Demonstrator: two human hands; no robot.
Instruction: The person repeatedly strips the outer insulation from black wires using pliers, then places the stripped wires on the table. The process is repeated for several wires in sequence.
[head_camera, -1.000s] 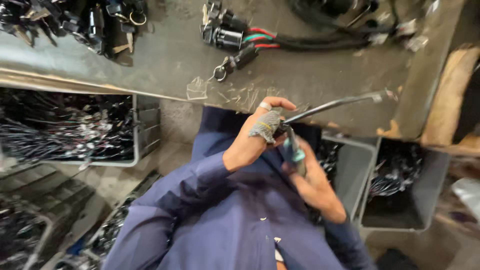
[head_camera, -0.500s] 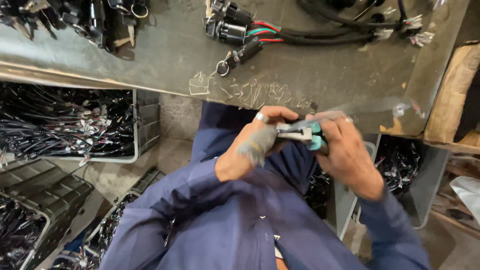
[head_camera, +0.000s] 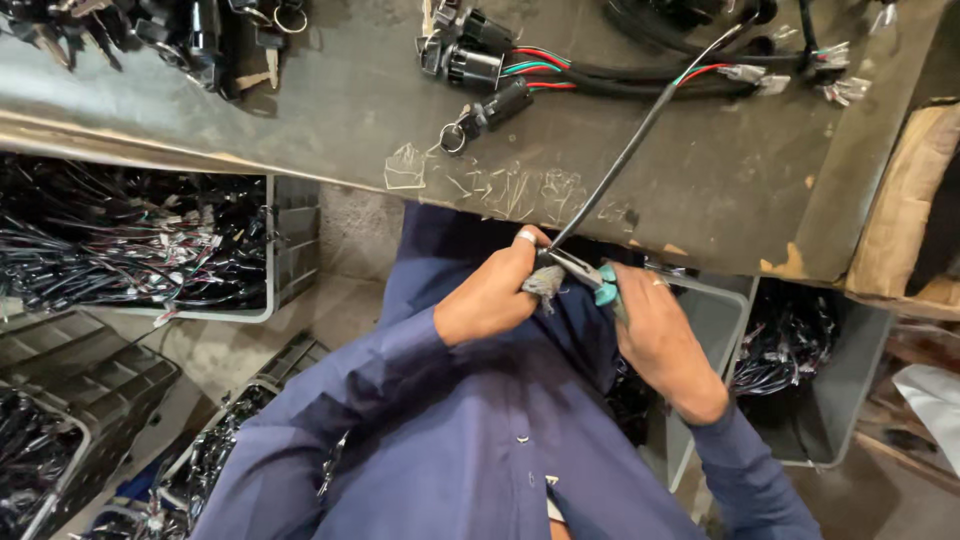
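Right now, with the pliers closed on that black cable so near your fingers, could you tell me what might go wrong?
The pliers bite the black cable right beside the left hand, so a slip could pinch a finger. The cable stretches up over the bench to a harness with red and green wires; a hard pull might drag those parts toward the edge. The right hand works in mid-air, unsupported, so the cut could wander.

Cable (head_camera: 640, 135) running from bench (head_camera: 330, 110) down to hands, switches (head_camera: 480, 65) behind on bench, wire bins (head_camera: 140, 240) left, probably another bin (head_camera: 800, 380) right.
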